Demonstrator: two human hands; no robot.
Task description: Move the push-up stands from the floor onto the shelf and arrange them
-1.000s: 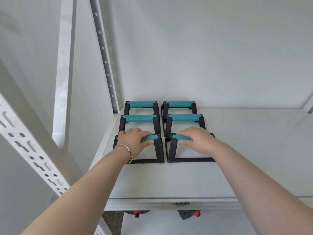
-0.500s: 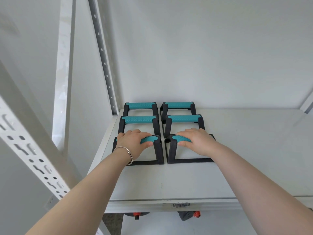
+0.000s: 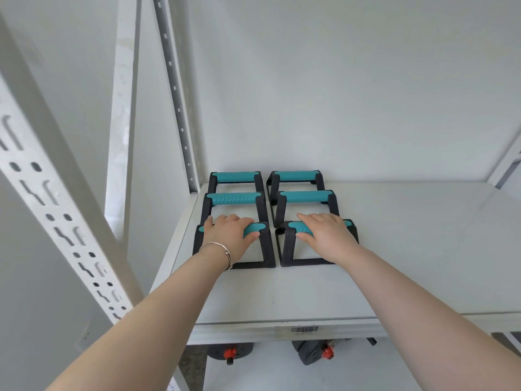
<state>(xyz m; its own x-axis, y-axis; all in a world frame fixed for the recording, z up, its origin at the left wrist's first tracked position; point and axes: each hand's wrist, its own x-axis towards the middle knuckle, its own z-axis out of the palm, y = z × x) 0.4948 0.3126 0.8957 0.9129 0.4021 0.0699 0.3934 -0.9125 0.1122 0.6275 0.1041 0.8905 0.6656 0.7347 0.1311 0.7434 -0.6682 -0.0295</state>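
Observation:
Several push-up stands with black frames and teal grips stand in two columns at the back left of the white shelf (image 3: pixel 408 249). My left hand (image 3: pixel 228 235) is closed over the grip of the front-left stand (image 3: pixel 267 249). My right hand (image 3: pixel 327 238) wraps the grip of the front-right stand (image 3: pixel 285 249). Both front stands rest flat on the shelf, close side by side. Behind them are the middle-left stand (image 3: pixel 232 198), the middle-right stand (image 3: pixel 306 196), the back-left stand (image 3: pixel 235 176) and the back-right stand (image 3: pixel 294 175), near the wall.
A perforated upright (image 3: pixel 177 108) rises at the shelf's back left corner, and a slotted post (image 3: pixel 56 207) stands nearer on the left. Dark items with orange-red parts (image 3: pixel 327 352) sit below the shelf's front edge, which carries a barcode label (image 3: pixel 304 329).
Both hands stay on the front two stands, which have not visibly moved. Only my view shifts slightly.

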